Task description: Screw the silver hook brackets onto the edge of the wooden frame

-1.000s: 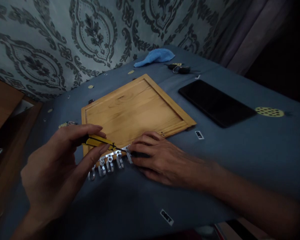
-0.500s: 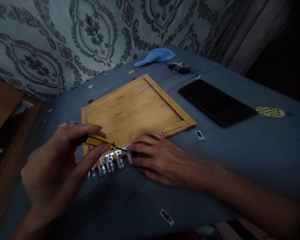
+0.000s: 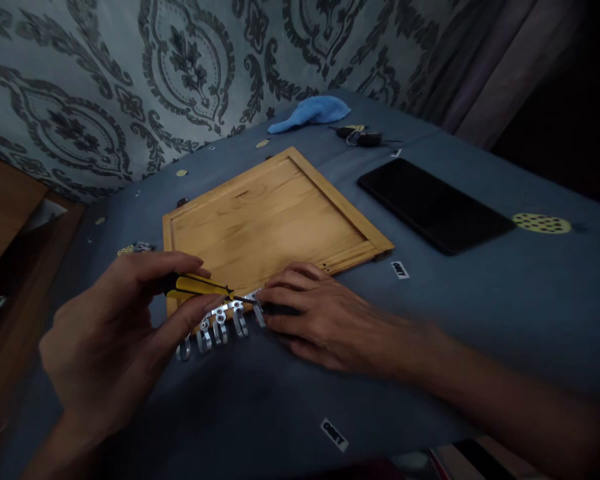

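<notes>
A yellow and black screwdriver point(image 3: 200, 287) is pinched between the thumb and fingers of my left hand point(image 3: 115, 333). Its dark shaft points right, with the tip at the right end of a silver hook rail point(image 3: 221, 319). This rail lies along the near edge of a framed wooden board point(image 3: 260, 220), its several hooks hanging past the edge. My right hand point(image 3: 325, 317) rests at the rail's right end, fingers bent around a dark, slim thing and touching the board's edge. What that dark thing is, I cannot make out.
Right of the board lies a black phone point(image 3: 435, 205) on the blue-grey cloth point(image 3: 410, 413). Farther back are keys with a black fob point(image 3: 363, 138) and a blue cloth point(image 3: 313, 112), near the patterned wall. Brown wooden furniture point(image 3: 10, 213) stands at the left.
The yellow handle has turned slightly in my left fingers, and the left hand has shifted a little. My right hand looks unmoved.
</notes>
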Demonstrator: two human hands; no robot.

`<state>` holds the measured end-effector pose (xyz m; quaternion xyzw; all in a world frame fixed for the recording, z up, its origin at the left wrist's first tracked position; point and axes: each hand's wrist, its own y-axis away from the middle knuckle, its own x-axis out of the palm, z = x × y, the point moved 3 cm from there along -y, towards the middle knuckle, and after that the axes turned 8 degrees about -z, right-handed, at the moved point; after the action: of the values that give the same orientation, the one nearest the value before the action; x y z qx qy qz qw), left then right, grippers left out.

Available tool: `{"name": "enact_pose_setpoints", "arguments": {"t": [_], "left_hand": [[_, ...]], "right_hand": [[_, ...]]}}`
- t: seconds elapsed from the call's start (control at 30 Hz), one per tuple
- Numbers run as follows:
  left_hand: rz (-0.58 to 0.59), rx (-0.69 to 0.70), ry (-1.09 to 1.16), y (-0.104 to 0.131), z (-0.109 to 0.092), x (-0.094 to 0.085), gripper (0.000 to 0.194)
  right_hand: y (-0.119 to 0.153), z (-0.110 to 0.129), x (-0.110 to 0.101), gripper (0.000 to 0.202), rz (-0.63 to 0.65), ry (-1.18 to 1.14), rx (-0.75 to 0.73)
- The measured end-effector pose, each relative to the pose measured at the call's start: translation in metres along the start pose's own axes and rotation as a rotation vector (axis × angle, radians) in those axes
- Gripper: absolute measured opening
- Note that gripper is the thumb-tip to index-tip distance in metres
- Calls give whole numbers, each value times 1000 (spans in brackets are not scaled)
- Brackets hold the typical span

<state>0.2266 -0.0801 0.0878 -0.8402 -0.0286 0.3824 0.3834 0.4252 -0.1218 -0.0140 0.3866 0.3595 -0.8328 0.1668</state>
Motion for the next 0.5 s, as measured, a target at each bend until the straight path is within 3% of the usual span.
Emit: {"name": "enact_pose_setpoints", "arguments": {"t": [0.27,0.5], "left_hand": [[87,116,44,3,3,-4,27],[118,109,-48,1,2,-5,23]], "right_hand": [[0,0,1,22,-1,8,3],[0,1,0,22,-5,10,8]]}}
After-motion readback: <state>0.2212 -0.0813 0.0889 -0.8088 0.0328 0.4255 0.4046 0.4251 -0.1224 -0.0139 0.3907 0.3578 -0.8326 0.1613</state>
